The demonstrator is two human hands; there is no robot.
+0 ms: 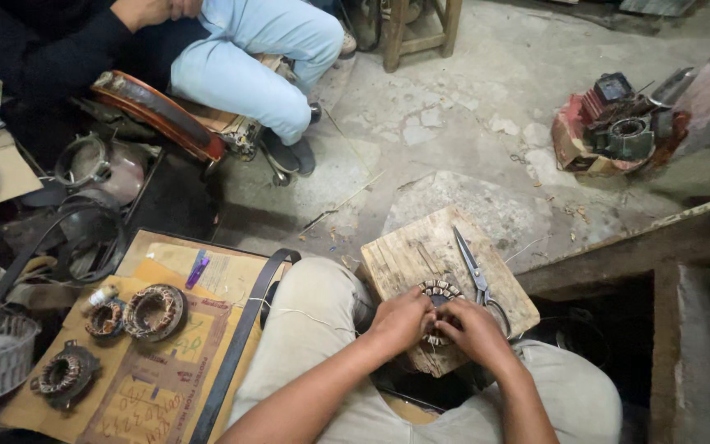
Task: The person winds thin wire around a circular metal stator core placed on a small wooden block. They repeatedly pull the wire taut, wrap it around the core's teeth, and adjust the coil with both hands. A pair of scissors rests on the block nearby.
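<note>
A small round motor stator with copper windings lies on a worn wooden block between my knees. My left hand grips its near left side, fingers curled over the rim. From the other side, my right hand pinches its near right edge, where thin wire strands hang. Most of the stator is hidden under my fingers. A pair of scissors rests on the block just right of the stator, blades pointing away from me.
Cardboard at my left carries three wound stators, a purple lighter and a black belt. Another person sits opposite in light trousers. A dismantled red motor lies far right. A wooden beam borders my right.
</note>
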